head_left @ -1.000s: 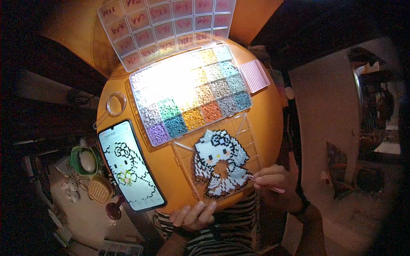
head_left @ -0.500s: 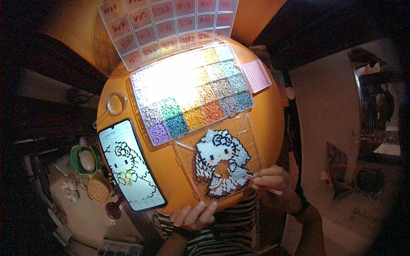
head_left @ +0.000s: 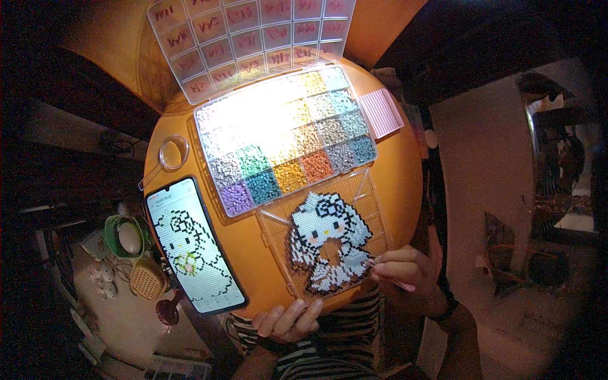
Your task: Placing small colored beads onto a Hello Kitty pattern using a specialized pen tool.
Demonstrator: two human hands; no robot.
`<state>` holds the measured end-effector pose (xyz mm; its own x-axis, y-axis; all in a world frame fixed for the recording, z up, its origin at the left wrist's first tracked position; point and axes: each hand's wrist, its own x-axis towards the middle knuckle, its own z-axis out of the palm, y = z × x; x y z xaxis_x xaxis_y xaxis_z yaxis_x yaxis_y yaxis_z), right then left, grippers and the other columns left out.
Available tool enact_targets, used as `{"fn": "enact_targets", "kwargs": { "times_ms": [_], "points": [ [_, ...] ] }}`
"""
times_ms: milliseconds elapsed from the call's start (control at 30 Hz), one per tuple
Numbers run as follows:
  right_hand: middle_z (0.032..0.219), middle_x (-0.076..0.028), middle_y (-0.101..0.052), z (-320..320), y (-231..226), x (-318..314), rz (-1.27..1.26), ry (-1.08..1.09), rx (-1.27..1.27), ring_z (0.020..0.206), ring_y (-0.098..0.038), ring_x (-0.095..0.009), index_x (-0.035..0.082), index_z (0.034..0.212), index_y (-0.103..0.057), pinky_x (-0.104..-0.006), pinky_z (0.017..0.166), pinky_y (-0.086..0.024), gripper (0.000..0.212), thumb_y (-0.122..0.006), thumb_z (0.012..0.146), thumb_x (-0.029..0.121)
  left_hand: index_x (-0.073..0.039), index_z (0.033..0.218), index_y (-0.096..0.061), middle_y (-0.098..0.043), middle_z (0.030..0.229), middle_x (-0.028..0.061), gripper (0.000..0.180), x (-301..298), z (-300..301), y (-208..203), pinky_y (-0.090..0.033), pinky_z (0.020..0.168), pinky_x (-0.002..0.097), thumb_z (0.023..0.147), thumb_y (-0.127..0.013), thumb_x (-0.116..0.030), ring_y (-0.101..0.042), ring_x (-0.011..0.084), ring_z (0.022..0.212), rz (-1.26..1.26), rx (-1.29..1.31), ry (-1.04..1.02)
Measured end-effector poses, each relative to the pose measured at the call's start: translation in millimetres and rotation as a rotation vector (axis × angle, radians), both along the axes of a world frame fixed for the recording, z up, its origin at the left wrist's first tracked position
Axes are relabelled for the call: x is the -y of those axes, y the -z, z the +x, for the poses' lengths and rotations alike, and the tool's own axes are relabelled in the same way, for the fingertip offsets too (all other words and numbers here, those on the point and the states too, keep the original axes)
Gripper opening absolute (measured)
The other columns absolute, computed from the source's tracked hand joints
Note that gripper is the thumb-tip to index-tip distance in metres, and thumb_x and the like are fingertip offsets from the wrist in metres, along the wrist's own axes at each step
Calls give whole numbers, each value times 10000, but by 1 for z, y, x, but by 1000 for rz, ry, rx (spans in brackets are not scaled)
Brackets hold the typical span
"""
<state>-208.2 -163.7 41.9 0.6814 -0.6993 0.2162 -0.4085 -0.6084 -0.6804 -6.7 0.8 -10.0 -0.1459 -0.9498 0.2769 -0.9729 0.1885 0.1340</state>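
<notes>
A clear square pegboard lies near the front of the table, bearing a white and black bead picture of a cat-like figure with a bow. At its near right side, my right hand is closed on pink tweezers, whose tips meet the lower right part of the bead picture. Whether a bead sits between the tips is too small to tell. My left hand has its fingers curled against the pegboard's near edge. To the left lies a phone with a matching pattern on its screen.
Beyond the pegboard stands an open compartment box of coloured beads, brightly glared, its clear lid raised behind. A pink ridged tray is at its right, a clear round scoop at its left. The round orange table carries these.
My right hand and the tweezers have shifted very slightly at the bead picture's lower right. My left hand, the pegboard and the phone stay where they were.
</notes>
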Motion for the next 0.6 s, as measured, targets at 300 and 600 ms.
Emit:
{"fn": "enact_targets", "kwargs": {
  "times_ms": [300, 600],
  "points": [
    [922, -88, -564, -4, -11, 1, -1, 10, -41, 720, -581, -217, 83, 1012, -509, -297, 653, -467, 265, -649, 787, 82, -385, 1051, -580, -457, 1027, -135, 262, 9, -1, -6, -304, 878, 260, 892, -377, -429, -348, 99, 1026, -35, 10, -27],
    [889, -76, -537, 20, -23, 30, 61, 115, 187, 728, -554, -155, 39, 983, -508, -242, 707, -464, 158, -562, 857, 116, -384, 1004, -602, -465, 987, -140, 234, -10, 16, -1, -342, 807, 247, 882, -406, -419, -365, 100, 952, -77, -59, 0]
  ]
}}
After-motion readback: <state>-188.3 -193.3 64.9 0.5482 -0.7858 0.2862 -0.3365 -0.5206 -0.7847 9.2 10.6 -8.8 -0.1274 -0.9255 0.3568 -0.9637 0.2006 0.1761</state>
